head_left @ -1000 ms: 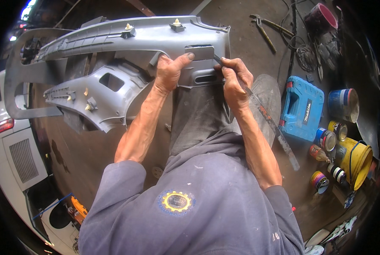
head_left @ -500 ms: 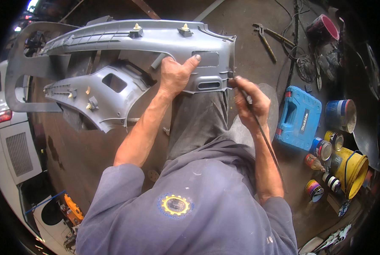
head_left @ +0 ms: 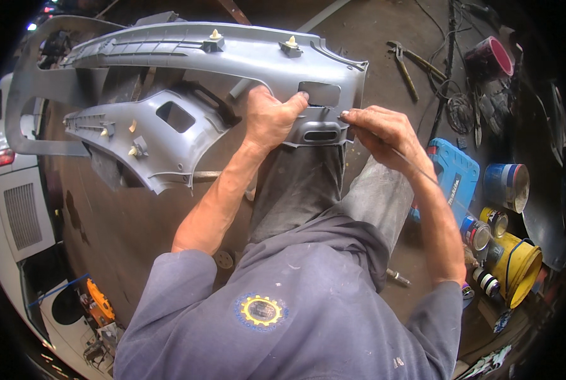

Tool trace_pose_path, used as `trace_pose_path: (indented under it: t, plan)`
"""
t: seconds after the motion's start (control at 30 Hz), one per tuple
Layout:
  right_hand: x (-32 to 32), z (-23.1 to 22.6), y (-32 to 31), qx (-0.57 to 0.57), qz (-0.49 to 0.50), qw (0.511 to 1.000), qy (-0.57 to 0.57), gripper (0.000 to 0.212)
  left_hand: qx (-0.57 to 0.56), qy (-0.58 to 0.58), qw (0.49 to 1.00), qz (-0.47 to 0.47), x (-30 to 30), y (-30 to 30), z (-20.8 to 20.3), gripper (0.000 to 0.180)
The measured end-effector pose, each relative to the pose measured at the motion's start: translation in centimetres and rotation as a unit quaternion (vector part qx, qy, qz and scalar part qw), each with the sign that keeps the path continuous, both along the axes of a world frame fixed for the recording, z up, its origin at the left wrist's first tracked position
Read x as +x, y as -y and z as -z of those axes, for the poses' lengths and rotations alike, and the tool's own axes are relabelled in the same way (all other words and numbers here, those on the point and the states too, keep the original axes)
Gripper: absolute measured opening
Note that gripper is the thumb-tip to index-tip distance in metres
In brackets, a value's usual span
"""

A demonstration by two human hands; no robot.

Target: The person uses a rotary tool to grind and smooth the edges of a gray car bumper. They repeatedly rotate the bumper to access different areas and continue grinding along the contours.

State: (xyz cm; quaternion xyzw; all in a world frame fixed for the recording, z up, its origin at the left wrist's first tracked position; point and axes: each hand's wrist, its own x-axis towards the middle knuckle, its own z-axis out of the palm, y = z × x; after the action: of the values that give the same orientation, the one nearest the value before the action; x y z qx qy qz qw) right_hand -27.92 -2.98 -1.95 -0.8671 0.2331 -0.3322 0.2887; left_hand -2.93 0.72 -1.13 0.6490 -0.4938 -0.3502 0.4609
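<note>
A long grey moulded plastic trim panel point(head_left: 251, 54) lies across the work in front of me, two pale clips standing on it. My left hand point(head_left: 271, 116) grips its near edge, thumb on top beside the rectangular opening. At the panel's right end, close to the oval slot point(head_left: 321, 135), my right hand point(head_left: 387, 133) is closed on a thin dark rod-like strip point(head_left: 404, 158). That strip trails back along my forearm; I cannot tell if it is stiff. Its front end, at my fingertips, is too small to make out. A second, smaller grey trim panel point(head_left: 150, 138) lies to the left.
A flat grey frame-like piece point(head_left: 23, 120) extends under the panels' left ends. On the floor at right are pliers point(head_left: 404, 66), a blue tool case point(head_left: 454, 171), paint tins point(head_left: 508, 187), a yellow bucket point(head_left: 520, 269), a red bucket point(head_left: 489, 58) and loose cables point(head_left: 460, 107). A white vehicle point(head_left: 17, 190) stands left.
My right hand has turned over and moved slightly right, its fingers now lying over the panel's right end. The strip's trailing end has swung outward to the right. My left hand keeps its hold.
</note>
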Motion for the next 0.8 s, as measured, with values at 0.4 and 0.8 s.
trace_pose_path:
  t: [0.4, 0.8]
  plan:
    - [-0.2, -3.1, 4.5, -0.187, -0.186, 0.941, -0.214, 0.038, -0.063, -0.076, 0.995, 0.005, 0.1, 0.3, 2.0, 0.033]
    - [1.0, -1.8, 4.5, -0.283, -0.209, 0.924, -0.149, 0.035, -0.011, -0.065, 0.997, 0.043, 0.1, -0.2, 0.3, 0.021]
